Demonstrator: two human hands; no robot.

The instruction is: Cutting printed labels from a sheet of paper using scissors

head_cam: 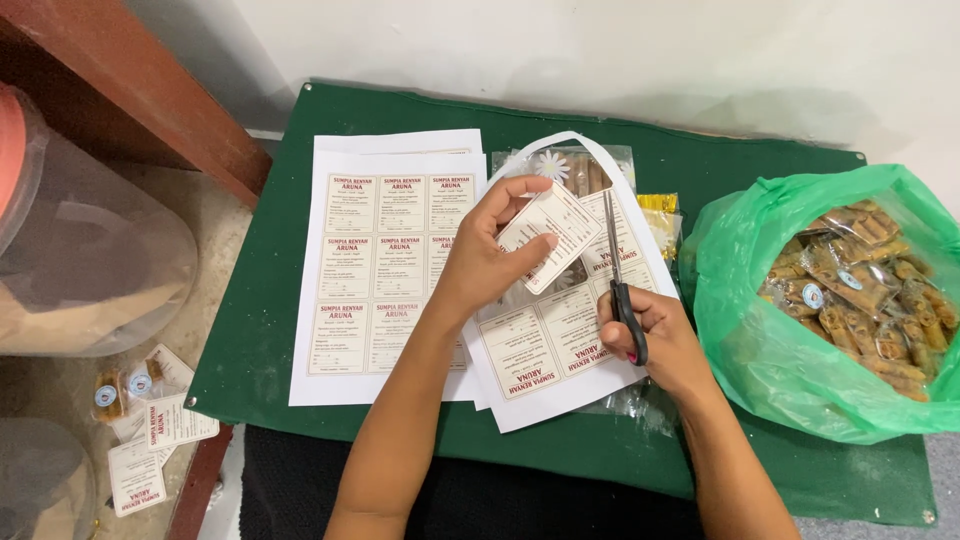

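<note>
Now the left hand (490, 250) pinches a small white printed paper label (550, 235) taut at twelve o'clock, steadying it for black-handled steel scissors (618, 275), gripped closed-fisted by the right hand (655, 335), over the green felt mat (400, 110).

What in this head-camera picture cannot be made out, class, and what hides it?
- Head view: the right hand covers the scissors' handles.
- The left hand hides part of the label sheet.
- The green bag runs off the right edge.
- The clear tub is cut by the left edge; its contents are blurred.
</note>
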